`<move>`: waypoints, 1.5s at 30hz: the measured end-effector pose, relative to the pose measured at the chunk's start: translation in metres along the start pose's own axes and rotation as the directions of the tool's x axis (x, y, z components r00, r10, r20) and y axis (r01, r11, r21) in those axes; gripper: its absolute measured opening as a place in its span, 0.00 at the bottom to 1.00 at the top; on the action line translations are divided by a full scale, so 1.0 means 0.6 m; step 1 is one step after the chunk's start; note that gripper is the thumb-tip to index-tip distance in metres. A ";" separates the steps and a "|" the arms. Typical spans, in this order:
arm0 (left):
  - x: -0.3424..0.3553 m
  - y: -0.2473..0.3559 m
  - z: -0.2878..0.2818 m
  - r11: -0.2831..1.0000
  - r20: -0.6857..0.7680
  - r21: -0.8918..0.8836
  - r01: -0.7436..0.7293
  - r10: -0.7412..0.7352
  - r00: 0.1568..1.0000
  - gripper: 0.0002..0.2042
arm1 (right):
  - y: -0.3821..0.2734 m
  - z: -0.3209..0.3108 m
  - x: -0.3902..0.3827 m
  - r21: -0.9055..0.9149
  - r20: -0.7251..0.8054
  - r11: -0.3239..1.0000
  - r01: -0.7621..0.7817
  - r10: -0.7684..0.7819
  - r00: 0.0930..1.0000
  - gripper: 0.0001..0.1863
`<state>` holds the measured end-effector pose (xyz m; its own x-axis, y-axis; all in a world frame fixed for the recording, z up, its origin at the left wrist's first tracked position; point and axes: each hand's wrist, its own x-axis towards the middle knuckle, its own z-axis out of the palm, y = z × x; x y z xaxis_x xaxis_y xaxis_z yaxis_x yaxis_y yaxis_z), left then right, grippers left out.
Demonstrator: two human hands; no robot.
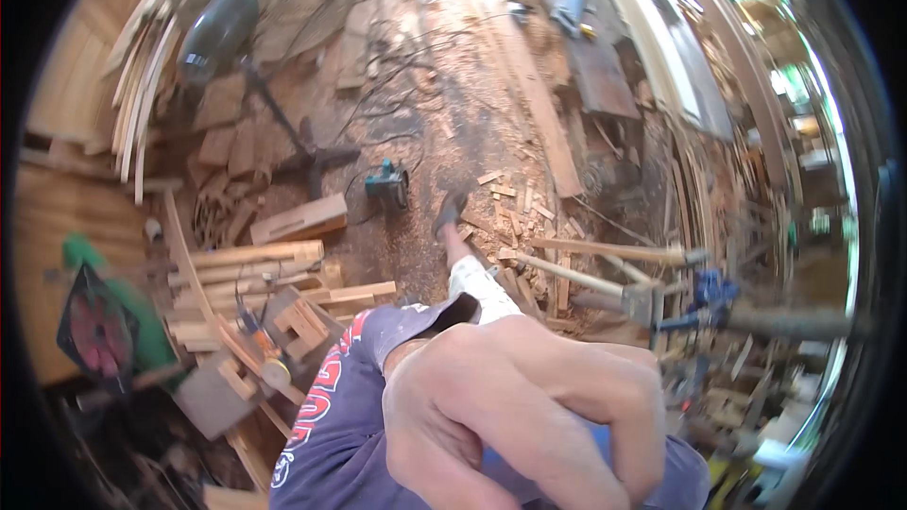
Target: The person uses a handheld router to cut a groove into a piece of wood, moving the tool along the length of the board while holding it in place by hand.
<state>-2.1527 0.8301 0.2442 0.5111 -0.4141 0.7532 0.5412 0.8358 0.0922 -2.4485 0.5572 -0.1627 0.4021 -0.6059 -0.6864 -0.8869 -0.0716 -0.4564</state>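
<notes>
My left hand (529, 406) fills the lower middle, very near the lens, with its back and bent knuckles uppermost. The fingers curl down and inward, closed. What lies in or under them, if anything, is hidden. Behind the hand is the cuff of my dark purple short sleeve (425, 316), and beyond it a leg in pale shorts (477, 288) stretches forward to a shoe (451, 212). My right hand does not show. Nearest of the tools ahead is a teal corded power tool (385, 185) on the floor, past the foot.
Sawdust and wood offcuts (515, 212) cover the floor. A standing fan (222, 33) is at the far left, with stacked timber (255, 269) nearer. A long board (529, 85) runs away to the right of centre. Blue metal clamp-like parts (709, 297) stand at the right.
</notes>
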 end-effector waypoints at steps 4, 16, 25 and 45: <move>0.149 -0.038 -0.111 0.920 0.164 0.247 -0.305 0.271 0.949 0.18 | -0.066 -0.030 0.153 -0.143 0.195 0.989 0.038 -0.010 0.981 0.21; 0.450 -0.232 -0.458 0.945 -0.086 -0.013 -0.327 0.325 0.942 0.12 | -0.296 -0.239 0.628 -0.047 0.086 0.997 0.060 -0.056 0.995 0.23; 0.713 -0.393 -0.652 0.988 -0.134 -0.061 -0.143 0.134 0.982 0.15 | -0.657 -0.332 0.811 -0.072 0.119 0.993 0.089 -0.080 0.990 0.30; 1.269 -0.436 -1.482 0.403 0.169 0.785 0.470 -0.870 0.463 0.18 | -1.163 -0.666 1.174 -0.132 0.456 0.986 0.099 -0.028 0.889 0.32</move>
<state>-1.3113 -0.0243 0.2144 -0.3469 -0.8581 0.3784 -0.0660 0.4248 0.9029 -1.6372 -0.1362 -0.1014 0.4865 -0.1754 -0.8559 -0.8648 -0.2356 -0.4433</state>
